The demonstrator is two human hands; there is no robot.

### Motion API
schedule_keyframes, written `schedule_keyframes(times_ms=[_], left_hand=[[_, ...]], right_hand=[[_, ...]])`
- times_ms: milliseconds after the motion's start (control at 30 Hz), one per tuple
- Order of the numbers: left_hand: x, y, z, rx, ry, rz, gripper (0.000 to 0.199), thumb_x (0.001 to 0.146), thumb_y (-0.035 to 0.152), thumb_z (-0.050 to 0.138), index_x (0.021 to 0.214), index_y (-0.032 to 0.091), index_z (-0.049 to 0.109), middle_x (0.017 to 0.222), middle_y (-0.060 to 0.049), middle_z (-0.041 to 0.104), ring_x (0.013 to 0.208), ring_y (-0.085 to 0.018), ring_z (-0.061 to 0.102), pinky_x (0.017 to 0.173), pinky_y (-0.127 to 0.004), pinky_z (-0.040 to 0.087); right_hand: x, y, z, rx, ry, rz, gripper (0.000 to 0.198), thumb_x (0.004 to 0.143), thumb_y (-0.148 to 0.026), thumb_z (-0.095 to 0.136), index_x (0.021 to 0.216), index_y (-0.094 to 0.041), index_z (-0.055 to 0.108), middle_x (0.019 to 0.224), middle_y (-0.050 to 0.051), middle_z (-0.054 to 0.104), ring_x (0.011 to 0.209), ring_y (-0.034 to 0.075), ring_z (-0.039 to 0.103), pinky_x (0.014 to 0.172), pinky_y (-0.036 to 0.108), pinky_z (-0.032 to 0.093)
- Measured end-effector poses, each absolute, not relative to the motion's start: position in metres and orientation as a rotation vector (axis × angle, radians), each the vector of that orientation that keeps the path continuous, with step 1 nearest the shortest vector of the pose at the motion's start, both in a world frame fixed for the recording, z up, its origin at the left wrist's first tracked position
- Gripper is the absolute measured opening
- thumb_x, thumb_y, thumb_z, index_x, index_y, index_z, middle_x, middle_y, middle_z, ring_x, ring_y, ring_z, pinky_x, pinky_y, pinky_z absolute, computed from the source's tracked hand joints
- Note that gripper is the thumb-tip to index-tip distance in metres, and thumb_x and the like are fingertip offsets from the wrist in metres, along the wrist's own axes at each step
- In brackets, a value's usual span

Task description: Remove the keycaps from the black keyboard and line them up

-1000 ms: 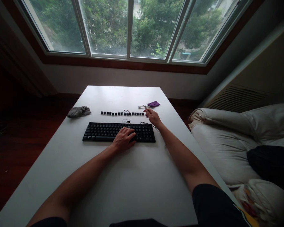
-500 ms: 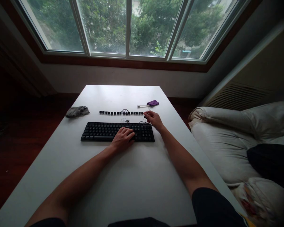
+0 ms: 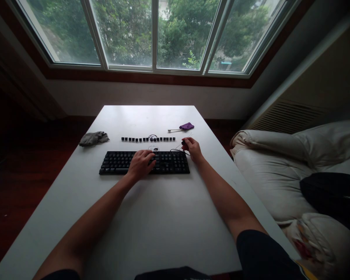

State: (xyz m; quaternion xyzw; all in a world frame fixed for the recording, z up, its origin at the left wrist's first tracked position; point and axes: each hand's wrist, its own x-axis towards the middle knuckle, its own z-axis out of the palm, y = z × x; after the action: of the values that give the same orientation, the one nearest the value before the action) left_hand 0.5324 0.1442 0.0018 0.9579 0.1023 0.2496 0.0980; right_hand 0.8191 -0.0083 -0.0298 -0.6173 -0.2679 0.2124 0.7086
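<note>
A black keyboard lies across the white table in front of me. My left hand rests on its middle, fingers stretched over the keys. Off the keyboard's top right corner, my right hand pinches a small black keycap. Thin wire-like lines show around these fingers; whether they are a tool I cannot make out. Behind the keyboard stretches a row of loose black keycaps. Between row and keyboard sits a small clear round dish with something dark in it.
A grey cloth lies at the left table edge. Beyond the row are a purple cloth and a thin white stick. The keyboard's dark cable curls near its top right. A pale sofa stands right of the table.
My left hand has slid left along the keyboard. My right hand has drawn slightly away from the right end of the keycap row, with a black keycap in its fingers. The view has shifted slightly.
</note>
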Motion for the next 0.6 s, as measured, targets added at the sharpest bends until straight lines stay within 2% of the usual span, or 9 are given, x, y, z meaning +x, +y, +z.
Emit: schedule_keyframes(times_ms=[133,267,400,600], left_hand=[[0.517,0.184,0.023,2.822,0.625,0.627,0.03,0.096,0.044,0.055,0.114,0.024,0.07,0.12,-0.009,0.069,0.111,-0.03,0.06,0.099,-0.045,0.046],[0.481,0.235,0.033,2.73,0.965,0.595,0.034,0.096,0.048,0.052,0.113,0.025,0.071,0.122,-0.007,0.069,0.112,-0.029,0.061,0.098,-0.041,0.047],[0.433,0.277,0.02,2.633,1.266,0.616,0.039,0.094,0.048,0.051,0.112,0.022,0.072,0.118,-0.01,0.069,0.108,-0.028,0.063,0.096,-0.039,0.048],[0.393,0.287,-0.012,2.454,1.422,0.309,0.042,0.092,0.055,0.049,0.11,0.024,0.07,0.106,-0.008,0.073,0.098,-0.028,0.067,0.084,-0.036,0.05]], right_hand=[[0.825,-0.008,-0.033,-1.362,-0.538,0.441,0.044,0.079,-0.058,0.072,0.096,-0.018,0.066,0.078,0.0,0.065,0.057,0.01,0.062,0.051,0.022,0.052],[0.821,-0.009,-0.028,-1.336,-0.505,0.477,0.042,0.08,-0.057,0.071,0.095,-0.019,0.063,0.075,0.0,0.066,0.054,0.009,0.06,0.049,0.021,0.049],[0.81,-0.011,-0.016,-1.248,-0.523,0.533,0.039,0.083,-0.055,0.07,0.096,-0.019,0.062,0.076,0.001,0.068,0.053,0.009,0.059,0.049,0.02,0.049],[0.786,-0.014,0.002,-1.201,-0.604,0.597,0.038,0.084,-0.052,0.071,0.102,-0.021,0.061,0.085,0.003,0.071,0.065,0.012,0.067,0.054,0.021,0.052]])
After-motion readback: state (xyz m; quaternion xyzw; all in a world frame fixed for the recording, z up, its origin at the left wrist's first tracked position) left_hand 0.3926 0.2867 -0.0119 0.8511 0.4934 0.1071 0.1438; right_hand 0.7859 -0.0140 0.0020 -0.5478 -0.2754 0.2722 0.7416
